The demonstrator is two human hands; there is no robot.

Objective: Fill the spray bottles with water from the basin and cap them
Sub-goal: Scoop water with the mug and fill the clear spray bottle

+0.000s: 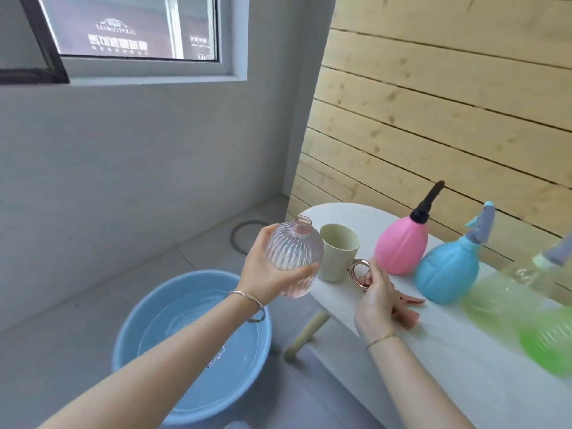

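The white surface (448,351) fills the right side, its rounded far end pointing at the grey wall. On the floor just off its left edge stands the blue basin (198,275), holding water.

Along the surface's right edge stand the spray bottles. A pale green spray bottle (507,295) and a brighter green ribbed bottle (548,342) are nearest and heavily blurred. The blue spray bottle (447,274) comes next, then the pink spray bottle (400,246) with a black nozzle. The blue and pink ones are both capped and sit close together. A cream mug (335,258) with a shiny ring handle sits near the surface's far left edge.

The task's open bottle, a clear pink ribbed bottle (291,255), is in the air just left of the mug, above the gap between basin and surface. It is uncapped, with its neck tilted up. The left hand (263,274) grips it, fingers and thumb wrapped round its body.

The right hand (376,301) lies at the left edge by the mug's handle, over a pink spray head (410,315) lying on the surface. I cannot tell whether its fingers grip it.
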